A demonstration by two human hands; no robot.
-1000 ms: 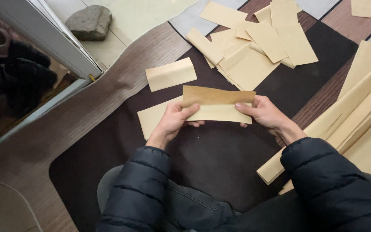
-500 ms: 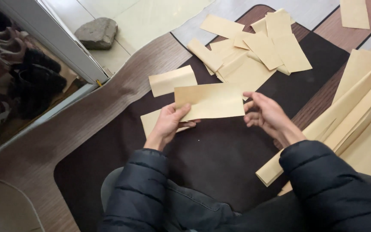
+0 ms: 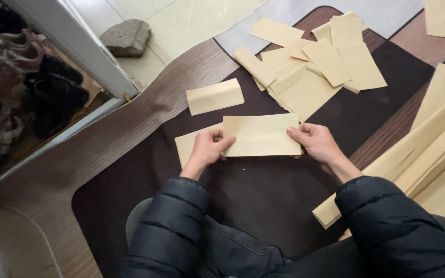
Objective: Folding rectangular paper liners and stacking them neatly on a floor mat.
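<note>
Hands: left hand (image 3: pixel 208 148) and right hand (image 3: pixel 317 142) pinch opposite ends of a tan paper sheet (image 3: pixel 261 135).
Around: folded paper piece (image 3: pixel 214 96) upper left of it; paper pile (image 3: pixel 312 67) top centre; grey stone (image 3: pixel 125 37) upper left.

The sheet (image 3: pixel 263 135) pinched at its short ends by the left hand (image 3: pixel 208 146) and the right hand (image 3: pixel 317 143) looks like matt, smooth tan paper, as do the folded piece (image 3: pixel 214 96) and the loose pile (image 3: pixel 310 67) toward the far edge of the dark mat (image 3: pixel 263 201), whose surface is dull and faintly textured. The floor covering (image 3: pixel 104 149) around the mat shows a smooth wood-grain print, the stone (image 3: pixel 125 37) is rough and grey, and both sleeves (image 3: pixel 173 231) are quilted dark cloth with a slight sheen.
</note>
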